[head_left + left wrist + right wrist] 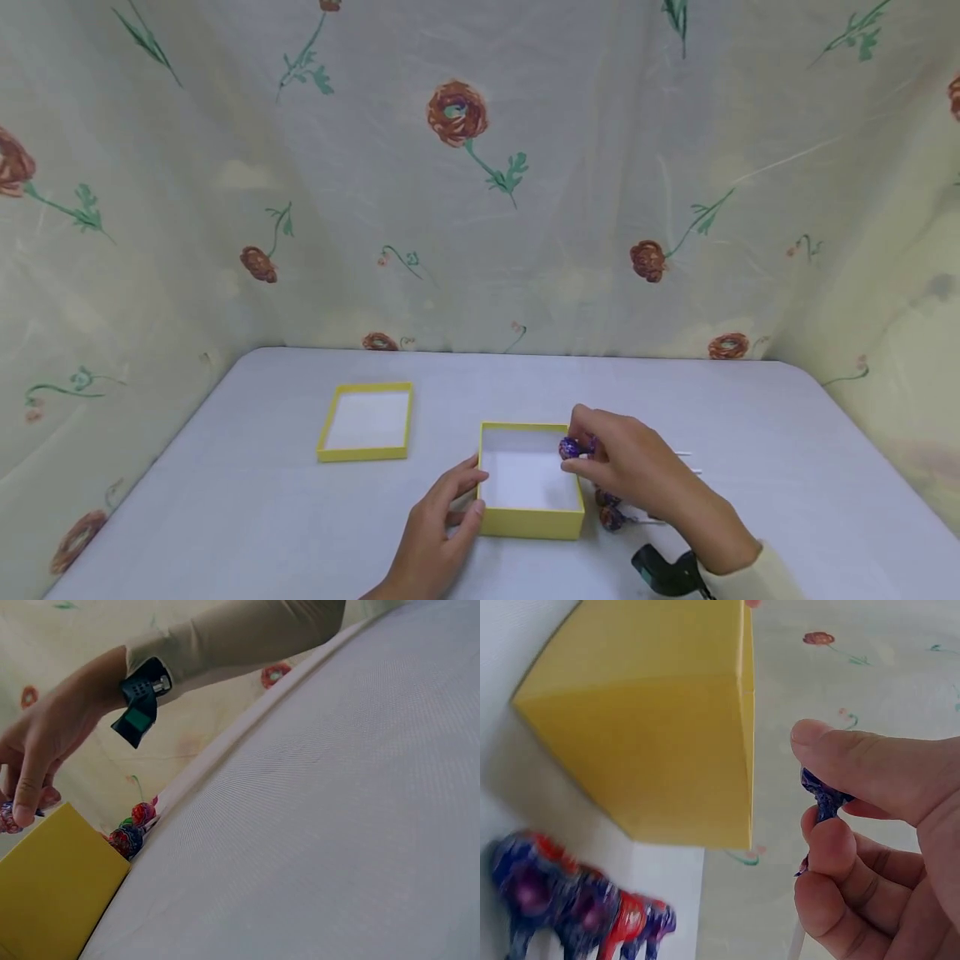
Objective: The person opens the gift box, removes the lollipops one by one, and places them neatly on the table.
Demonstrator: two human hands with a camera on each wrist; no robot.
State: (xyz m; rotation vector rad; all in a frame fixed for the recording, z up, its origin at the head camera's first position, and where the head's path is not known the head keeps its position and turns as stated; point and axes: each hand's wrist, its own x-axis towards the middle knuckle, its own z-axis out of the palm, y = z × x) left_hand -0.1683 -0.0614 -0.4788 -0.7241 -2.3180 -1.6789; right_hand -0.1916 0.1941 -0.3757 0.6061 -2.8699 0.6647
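A yellow-walled box (531, 523) with a white inside stands open on the table. At its left wall is my left hand (442, 525), fingertips resting on the rim and side. My right hand (626, 458) pinches a lollipop (570, 448) in a dark blue and purple wrapper, its round head over the box's right rim. In the right wrist view the thumb and fingers hold the lollipop (826, 802) by the gathered wrapper below the head. More wrapped lollipops (611, 518) lie beside the box's right wall, partly hidden under the right hand.
The box's lid (363, 454), yellow-edged and white inside, lies at the left further back. A white cloth covers the table (225, 500). Floral curtains (570, 167) hang behind and at both sides. A black wrist device (666, 572) is strapped to the right wrist.
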